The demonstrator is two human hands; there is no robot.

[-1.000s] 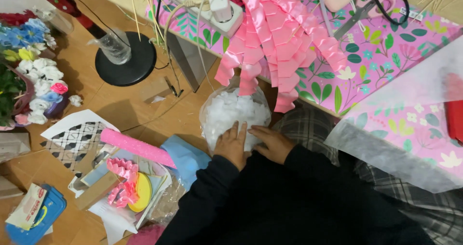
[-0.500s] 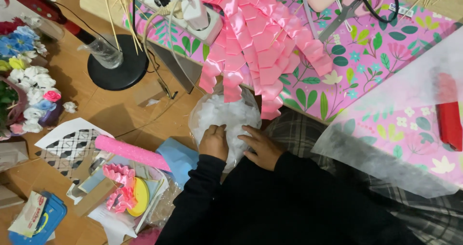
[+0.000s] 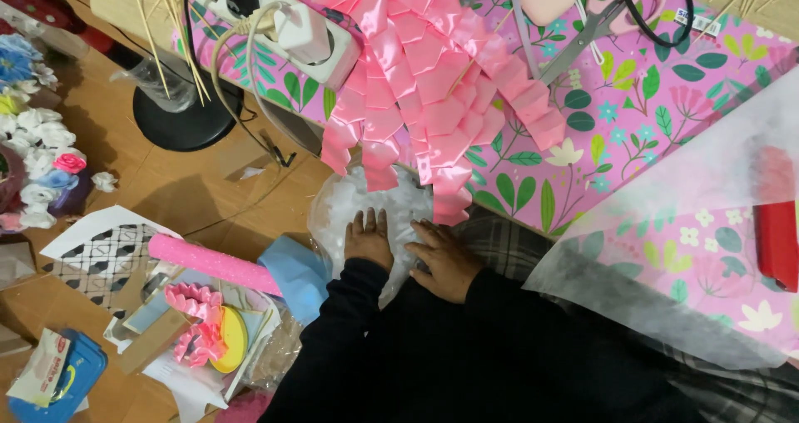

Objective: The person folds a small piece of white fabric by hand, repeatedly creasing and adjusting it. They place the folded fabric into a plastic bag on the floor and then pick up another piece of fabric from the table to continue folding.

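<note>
Crinkled white plastic, a clear bag (image 3: 366, 202) stuffed with something pale, lies on the person's lap, and both hands press flat on it. The left hand (image 3: 368, 238) rests palm down with fingers together and pointing away from the body, its black sleeve running back toward the lower edge. The right hand (image 3: 447, 261) lies just beside it, fingers spread a little and angled toward the left one; neither hand closes around anything, both simply lie open on the bag. Whether the right fingertips tuck under a fold is hard to tell. Directly beyond the fingertips hang loops of pink ribbon (image 3: 424, 90), draping off a floral pink table (image 3: 632, 132). Left of the left wrist sit a blue cloth (image 3: 293, 273) and a pink glitter roll (image 3: 212, 262). Right of the right forearm spreads a sheet of sheer white fabric (image 3: 666, 248).
</note>
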